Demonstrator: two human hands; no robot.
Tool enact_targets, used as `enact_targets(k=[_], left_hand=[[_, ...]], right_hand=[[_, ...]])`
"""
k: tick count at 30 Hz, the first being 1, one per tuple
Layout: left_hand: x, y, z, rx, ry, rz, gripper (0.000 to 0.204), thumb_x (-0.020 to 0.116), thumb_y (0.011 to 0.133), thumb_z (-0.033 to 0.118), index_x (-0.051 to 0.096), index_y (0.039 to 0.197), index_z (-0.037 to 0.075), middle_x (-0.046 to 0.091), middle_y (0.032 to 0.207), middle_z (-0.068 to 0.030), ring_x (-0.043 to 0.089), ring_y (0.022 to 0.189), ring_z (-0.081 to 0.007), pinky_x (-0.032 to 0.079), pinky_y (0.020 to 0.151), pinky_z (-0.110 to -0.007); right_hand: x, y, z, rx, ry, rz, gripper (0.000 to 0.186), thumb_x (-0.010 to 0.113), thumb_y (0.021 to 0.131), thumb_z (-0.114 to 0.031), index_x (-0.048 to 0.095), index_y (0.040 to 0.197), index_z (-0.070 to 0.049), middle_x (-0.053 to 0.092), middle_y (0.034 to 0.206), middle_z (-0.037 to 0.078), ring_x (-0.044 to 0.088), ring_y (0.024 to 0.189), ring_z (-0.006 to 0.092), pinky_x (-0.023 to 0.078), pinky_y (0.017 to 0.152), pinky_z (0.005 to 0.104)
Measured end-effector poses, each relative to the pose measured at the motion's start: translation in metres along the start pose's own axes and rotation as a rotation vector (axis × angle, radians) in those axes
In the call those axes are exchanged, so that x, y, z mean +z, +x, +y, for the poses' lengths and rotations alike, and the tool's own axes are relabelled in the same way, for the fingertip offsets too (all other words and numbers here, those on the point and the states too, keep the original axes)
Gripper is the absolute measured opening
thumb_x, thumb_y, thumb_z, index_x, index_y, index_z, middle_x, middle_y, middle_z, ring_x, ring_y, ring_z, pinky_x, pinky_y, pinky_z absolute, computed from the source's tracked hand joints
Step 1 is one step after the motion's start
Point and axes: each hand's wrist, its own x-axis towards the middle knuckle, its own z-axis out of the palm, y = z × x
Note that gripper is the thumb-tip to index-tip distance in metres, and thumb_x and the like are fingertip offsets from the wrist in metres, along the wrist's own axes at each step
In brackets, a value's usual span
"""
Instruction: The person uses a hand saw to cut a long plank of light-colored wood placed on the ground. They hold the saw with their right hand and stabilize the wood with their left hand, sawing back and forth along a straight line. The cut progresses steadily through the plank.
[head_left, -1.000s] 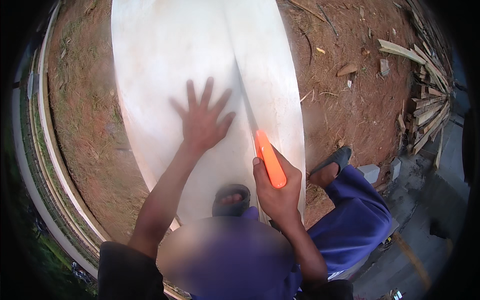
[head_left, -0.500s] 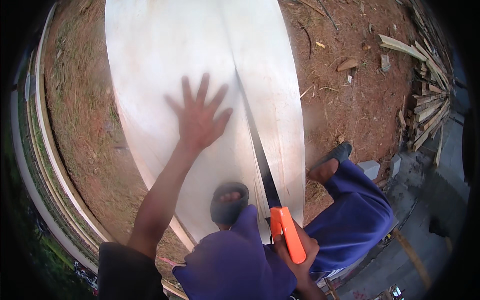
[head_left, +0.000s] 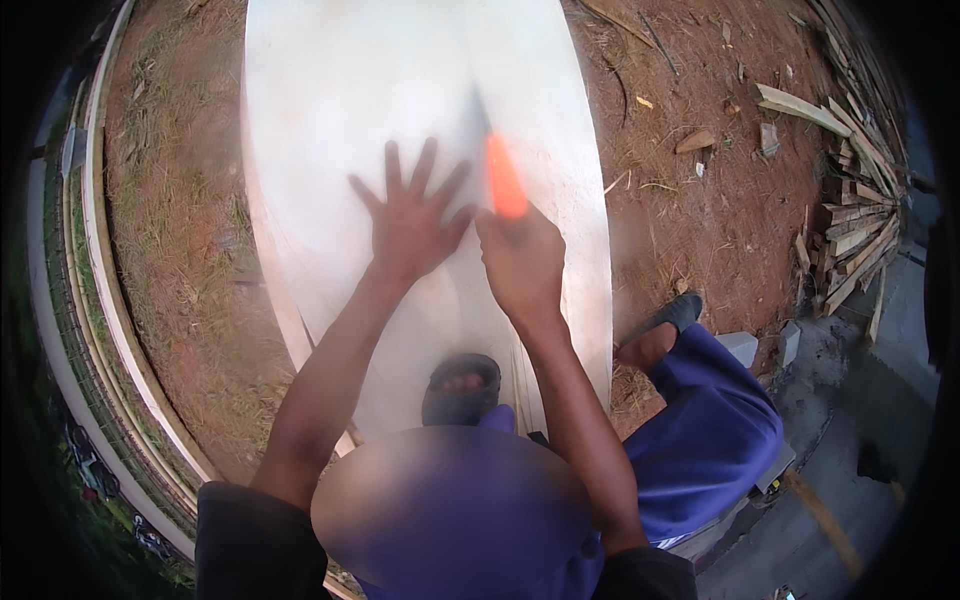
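A pale sheet of plywood (head_left: 340, 120) stretches away in front of me, with a lengthwise cut in its right part. My left hand (head_left: 412, 222) lies flat on the sheet to the left of the cut, fingers spread. The orange handle of a handsaw (head_left: 505, 178) is in the grip of my right hand (head_left: 525, 262), close beside the left thumb. Little of the saw's blade shows beyond the handle; a dark, blurred strip runs along the cut line. My sandalled foot (head_left: 460, 390) presses on the near part of the sheet.
Reddish ground (head_left: 690, 210) with scraps lies right of the sheet. A heap of split wood pieces (head_left: 855, 235) stands at the far right, near grey blocks (head_left: 738, 348). Along the left runs a long pale edge (head_left: 100, 230) beside grassy soil. My other foot (head_left: 660, 330) is on the ground.
My right hand has pushed the saw forward, away from me, from beside my knee to next to the left hand. The left hand stays flat on the sheet; the view has shifted slightly.
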Motion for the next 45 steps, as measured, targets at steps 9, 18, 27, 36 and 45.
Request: enact_targets(k=[9,18,27,36,45], left_hand=[[-0.001,-0.005,-0.003,-0.044,-0.023,-0.089,0.056,0.063,0.096,0.053,0.056,0.148,0.035,0.028,0.169,-0.0091,0.010,0.156,-0.0493,-0.001,0.103,-0.089],[0.003,-0.005,-0.006,-0.023,-0.041,-0.071,0.055,0.061,0.096,0.055,0.057,0.147,0.035,0.030,0.168,-0.0102,0.011,0.155,-0.0499,-0.001,0.103,-0.089],[0.005,-0.005,-0.007,-0.025,-0.019,-0.052,0.056,0.061,0.096,0.056,0.057,0.147,0.035,0.029,0.168,-0.0092,0.011,0.155,-0.0497,0.000,0.102,-0.090],[0.004,-0.003,-0.007,-0.012,-0.037,-0.051,0.056,0.063,0.095,0.054,0.056,0.148,0.035,0.029,0.168,-0.0092,0.012,0.155,-0.0502,0.001,0.101,-0.090],[0.006,-0.009,-0.009,-0.026,-0.015,-0.050,0.055,0.062,0.096,0.055,0.057,0.147,0.035,0.029,0.169,-0.0090,0.010,0.155,-0.0496,0.000,0.102,-0.090]], right_hand=[[-0.102,-0.175,-0.023,0.323,0.024,0.021,0.011,0.068,0.092,-0.003,0.066,0.088,0.007,0.054,0.066,-0.004,0.047,0.061,0.0034,0.040,0.054,0.0245],[-0.027,-0.036,0.003,0.227,0.135,0.032,0.022,0.062,0.093,-0.008,0.058,0.075,0.004,0.053,0.063,-0.002,0.045,0.061,0.0051,0.036,0.053,0.0301],[-0.080,-0.137,-0.010,0.261,0.105,0.101,0.023,0.064,0.090,-0.003,0.058,0.068,0.000,0.055,0.057,0.002,0.050,0.049,0.0081,0.040,0.049,0.0251],[-0.022,-0.027,0.003,0.174,0.126,0.040,0.024,0.064,0.092,-0.008,0.055,0.072,0.003,0.051,0.062,-0.003,0.044,0.060,0.0045,0.035,0.052,0.0296],[-0.082,-0.146,-0.008,0.286,0.049,0.076,0.015,0.065,0.088,0.003,0.070,0.101,0.010,0.057,0.066,-0.002,0.052,0.062,0.0042,0.043,0.057,0.0238]])
